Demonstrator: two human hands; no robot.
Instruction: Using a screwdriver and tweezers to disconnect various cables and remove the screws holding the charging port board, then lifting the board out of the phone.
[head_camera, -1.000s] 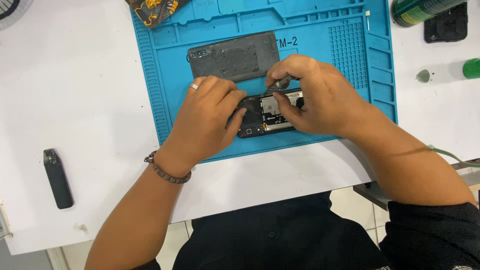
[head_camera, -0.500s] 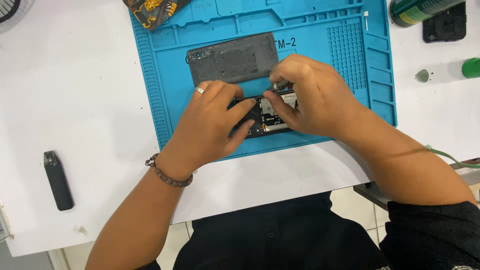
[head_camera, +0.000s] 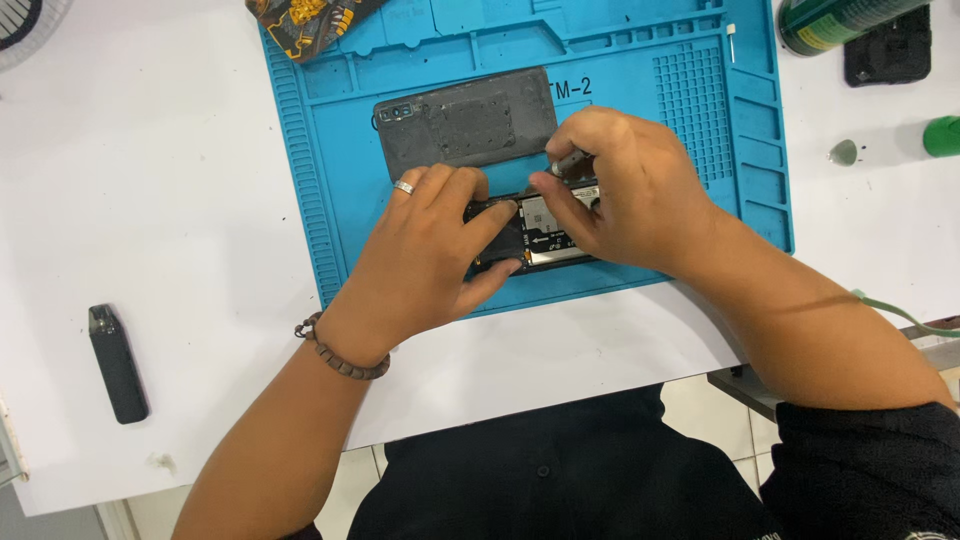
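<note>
While our left hand (head_camera: 430, 245) is clamping the opened phone (head_camera: 545, 232), our right hand (head_camera: 625, 190), fingers pinched on a small tool (head_camera: 568, 160), is shifting farther up the board than before.

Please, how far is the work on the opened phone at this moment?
Done: the dark grey back cover is off and lies on the blue silicone work mat. In hand: the left hand steadies the opened black phone, while the right hand holds a small metal tool at its top edge. Left: the phone is open, cover not refitted.
</note>
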